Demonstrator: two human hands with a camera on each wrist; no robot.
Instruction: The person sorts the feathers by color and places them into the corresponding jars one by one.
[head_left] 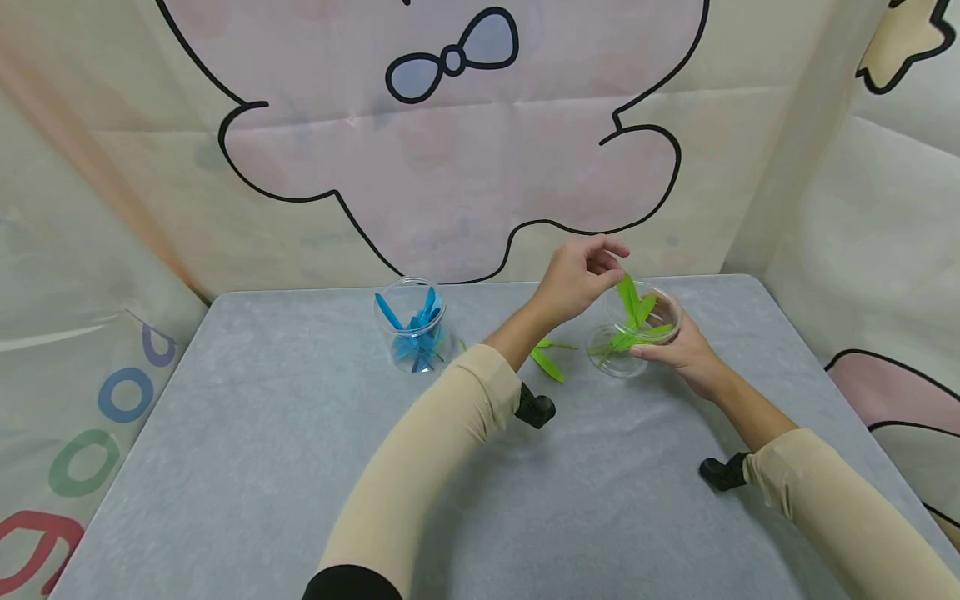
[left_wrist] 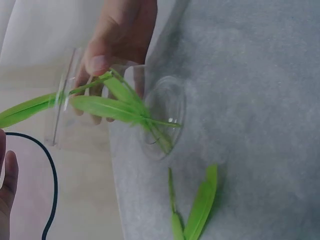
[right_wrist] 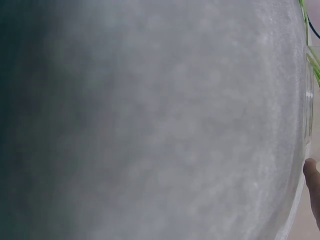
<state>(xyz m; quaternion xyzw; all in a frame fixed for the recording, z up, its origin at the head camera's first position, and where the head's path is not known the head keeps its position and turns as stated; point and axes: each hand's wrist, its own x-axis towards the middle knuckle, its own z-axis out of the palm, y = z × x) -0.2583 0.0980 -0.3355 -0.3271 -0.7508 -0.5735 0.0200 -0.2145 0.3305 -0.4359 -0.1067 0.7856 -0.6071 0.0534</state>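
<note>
My right hand (head_left: pixel 686 354) grips a clear plastic cup (head_left: pixel 613 368) from its right side, with several green feathers (head_left: pixel 624 340) inside it. Above the cup's rim, my left hand (head_left: pixel 573 279) pinches the upper end of a green feather (left_wrist: pixel 30 110); its stem reaches down into the cup. The pinching fingertips lie partly outside the left wrist view, where only some fingers (left_wrist: pixel 7 175) show at the edge. In the right wrist view, one finger (right_wrist: pixel 313 185) shows beside the cup's edge. More green feathers (head_left: pixel 547 364) lie on the table, left of the cup.
Farther left stands another clear cup (head_left: pixel 395 348) with several blue feathers (head_left: pixel 422 333) in it. A grey cloth covers the table (head_left: pixel 247 467). Printed fabric walls (head_left: pixel 450 167) rise behind and at the sides. Black mounts (head_left: pixel 535 408) sit at both wrists.
</note>
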